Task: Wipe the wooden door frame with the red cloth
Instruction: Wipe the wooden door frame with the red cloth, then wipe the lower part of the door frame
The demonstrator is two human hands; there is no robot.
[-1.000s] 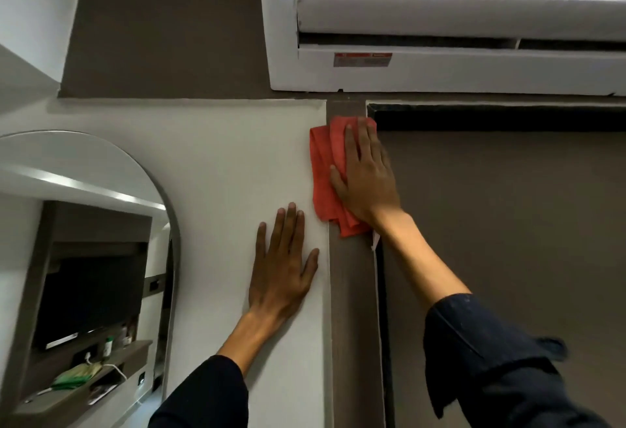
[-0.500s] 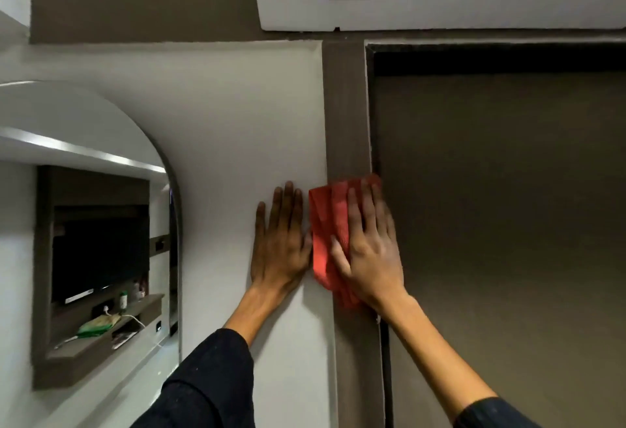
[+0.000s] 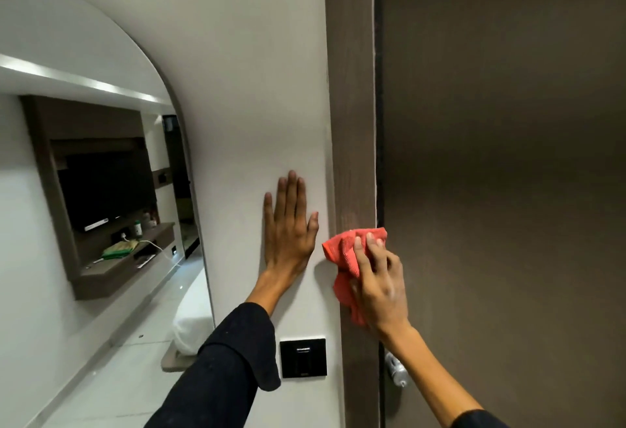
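Dragged down from near the top of the brown wooden door frame [image 3: 350, 122], crumpled red cloth [image 3: 342, 254] bunched under curled right hand [image 3: 379, 282] mid-frame, left hand [image 3: 289, 227] splayed flat on white wall just beside; mid-wipe, probably calling for downward pressure toward black switch plate [image 3: 303, 358].

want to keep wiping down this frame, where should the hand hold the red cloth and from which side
Press flat on the bunched middle of the red cloth, coming from the room side, as the right hand does. The brown wooden door frame is a narrow upright strip, so spread fingers keep the cloth against it.
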